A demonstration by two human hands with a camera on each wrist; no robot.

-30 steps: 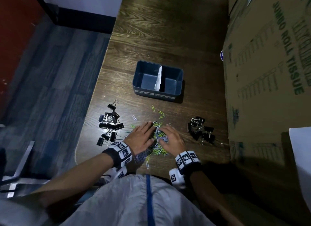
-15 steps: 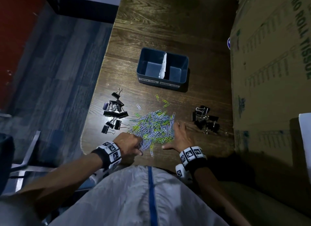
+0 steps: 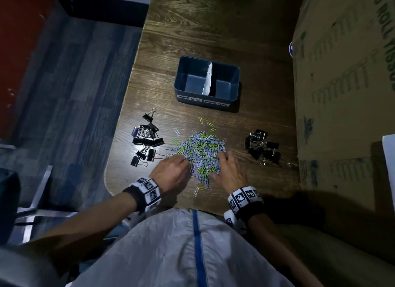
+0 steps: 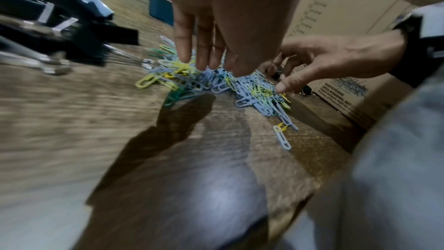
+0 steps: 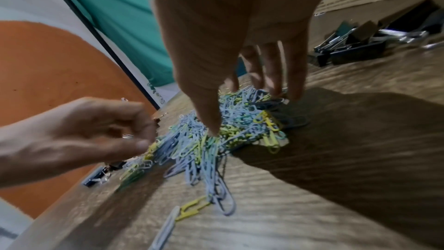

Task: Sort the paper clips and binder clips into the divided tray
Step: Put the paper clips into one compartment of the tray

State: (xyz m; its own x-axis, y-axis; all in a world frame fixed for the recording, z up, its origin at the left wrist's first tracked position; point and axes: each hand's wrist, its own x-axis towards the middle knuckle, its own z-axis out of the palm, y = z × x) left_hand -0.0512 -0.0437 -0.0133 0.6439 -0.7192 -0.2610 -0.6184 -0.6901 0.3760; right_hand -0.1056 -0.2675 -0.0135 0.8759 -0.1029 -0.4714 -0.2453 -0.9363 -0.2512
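Note:
A heap of blue, green and yellow paper clips point(image 3: 201, 152) lies on the wooden table, near its front edge. My left hand point(image 3: 171, 171) touches the heap's left side, fingertips point(image 4: 204, 64) down in the clips. My right hand point(image 3: 228, 169) presses on the heap's right side, thumb point(image 5: 211, 124) dug into it. Neither hand has lifted anything. Black binder clips lie in two groups, a left group point(image 3: 146, 141) and a right group point(image 3: 263, 148). Beyond the heap stands the blue divided tray point(image 3: 203, 95), labelled PAPER CLIPS on the left and BINDER CLIPS on the right, with both halves bare.
A large cardboard box point(image 3: 346, 83) walls off the table's right side. The table's left edge point(image 3: 119, 137) drops to a blue floor. A few stray paper clips point(image 3: 210, 126) lie between heap and tray, and two more stray clips point(image 3: 198, 190) lie near the front edge.
One second ago both hands lay over the heap; then they drew back toward me and apart. Now they have closed in on the heap's two sides. The head view has shifted.

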